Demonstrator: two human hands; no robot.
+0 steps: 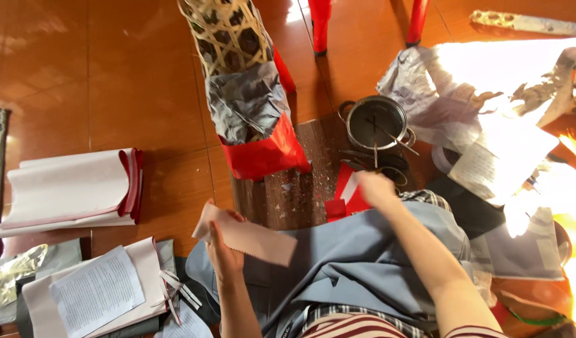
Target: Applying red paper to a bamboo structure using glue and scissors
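Lap: grey cloth is spread over the person's knees, nearest the camera, just short of the wooden board.
Left hand: the left hand is closed around a pale pink paper strip – fingers pinched on its left end, the strip reaching rightward above the cloth, just short of the board's near edge.
Right hand: the right hand reaches to the board's near right corner and rests on the red paper pieces; its fingers curl down on them, but whether they grip them I cannot tell.
Printed sheets: a loose pile of printed sheets lies on the floor well left of the board, beside the left forearm.
Folded stack: a stack of white paper with red edges lies farther left of the board.
Wooden board: the wooden board lies flat on the orange floor, flecked with small paper scraps.
Scissors: dark scissors lie on the board's right part, just beyond the right hand.
Pot: a small metal pot with thin sticks in it stands at the board's far right corner.
Bamboo frame: a woven bamboo frame – partly covered in grey and red paper – lies from the board's far left edge away across the floor.
Crumpled paper: crumpled newspaper is heaped right of the board, in bright sunlight.
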